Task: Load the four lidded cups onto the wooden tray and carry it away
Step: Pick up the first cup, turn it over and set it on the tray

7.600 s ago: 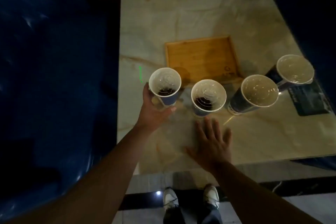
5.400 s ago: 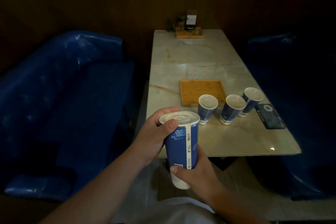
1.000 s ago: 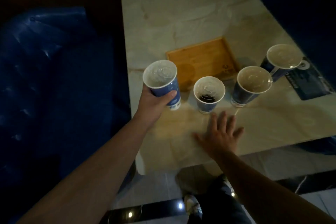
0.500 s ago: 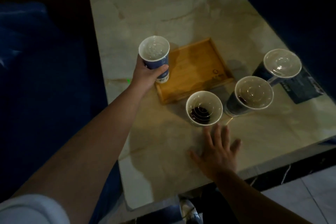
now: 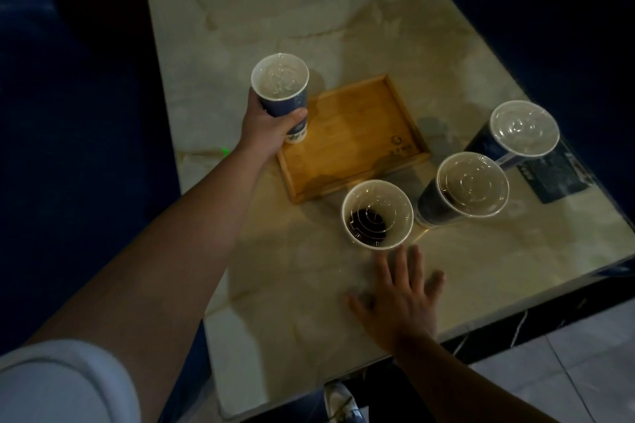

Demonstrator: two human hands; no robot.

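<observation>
My left hand (image 5: 267,129) grips a blue lidded cup (image 5: 282,93), its base over the near-left corner of the wooden tray (image 5: 357,137); I cannot tell whether it touches the tray. Nothing else stands on the tray. Three more blue cups with clear lids stand on the marble table: one (image 5: 377,213) just in front of the tray, one (image 5: 467,189) to its right, one (image 5: 519,134) further right. My right hand (image 5: 400,299) lies flat with fingers spread on the table, just behind the nearest cup and apart from it.
A dark card or mat (image 5: 560,175) lies at the table's right edge (image 5: 584,280), partly under the far-right cup. Dark blue bench seats (image 5: 68,148) flank the table on both sides. My shoe (image 5: 340,402) shows below the near edge.
My left hand has carried its cup from the table's near-left area forward to the tray's left corner. My right hand has stayed flat on the table.
</observation>
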